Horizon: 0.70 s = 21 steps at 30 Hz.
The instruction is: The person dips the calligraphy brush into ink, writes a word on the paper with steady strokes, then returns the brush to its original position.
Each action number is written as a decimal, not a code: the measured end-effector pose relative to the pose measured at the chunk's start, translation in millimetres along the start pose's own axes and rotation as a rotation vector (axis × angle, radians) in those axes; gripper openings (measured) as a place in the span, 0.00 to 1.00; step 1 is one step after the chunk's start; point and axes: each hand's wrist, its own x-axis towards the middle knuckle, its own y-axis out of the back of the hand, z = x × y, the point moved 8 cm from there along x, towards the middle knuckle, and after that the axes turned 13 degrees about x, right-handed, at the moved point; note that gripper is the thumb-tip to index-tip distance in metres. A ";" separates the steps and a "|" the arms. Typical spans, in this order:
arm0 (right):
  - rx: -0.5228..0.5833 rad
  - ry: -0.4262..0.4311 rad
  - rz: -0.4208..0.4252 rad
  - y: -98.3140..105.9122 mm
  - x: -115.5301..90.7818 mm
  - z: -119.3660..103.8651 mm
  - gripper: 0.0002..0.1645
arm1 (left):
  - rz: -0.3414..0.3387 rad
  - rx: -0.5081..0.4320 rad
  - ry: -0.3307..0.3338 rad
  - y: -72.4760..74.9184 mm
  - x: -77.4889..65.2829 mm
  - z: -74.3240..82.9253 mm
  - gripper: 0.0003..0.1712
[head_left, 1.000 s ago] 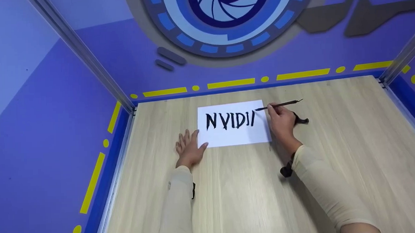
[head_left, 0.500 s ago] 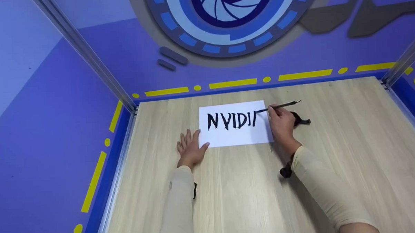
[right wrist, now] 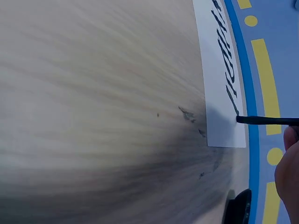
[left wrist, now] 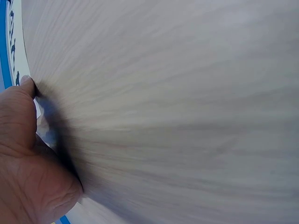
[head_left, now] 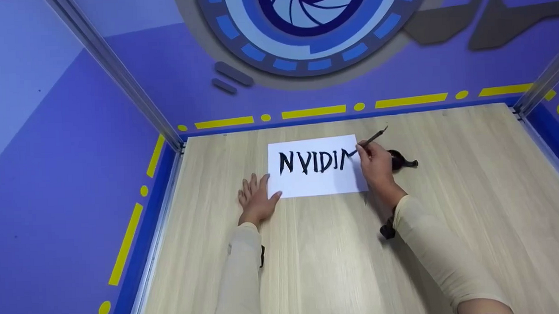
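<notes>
A white sheet of paper (head_left: pixel 320 186) lies on the wooden table, with brushed black letters reading "NVIDI" and two joined strokes after them. My right hand (head_left: pixel 377 165) pinches a dark, thin writing brush (head_left: pixel 373 139) at the sheet's right side. The brush tip meets the paper at the top of the last strokes; in the right wrist view the brush (right wrist: pixel 266 120) also touches the sheet (right wrist: pixel 219 133) there. My left hand (head_left: pixel 258 202) rests flat with spread fingers at the sheet's left edge, thumb on its lower left corner.
A small black dish with a handle (head_left: pixel 403 160) stands on the table (head_left: pixel 320 258) just right of my right hand, partly hidden by it. Dark ink smudges (right wrist: pixel 187 114) mark the tabletop near the sheet. Blue-purple panels (head_left: pixel 305 100) enclose the table at the back and sides.
The brush tip has moved down and right, adding a slanting stroke from the top of the last upright one. The brush now tilts more steeply. My left hand stays put.
</notes>
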 end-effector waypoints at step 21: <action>-0.105 0.085 -0.062 9.1 0.1 -16.9 0.11 | 0.014 -0.020 -0.024 1.6 -0.2 0.8 0.43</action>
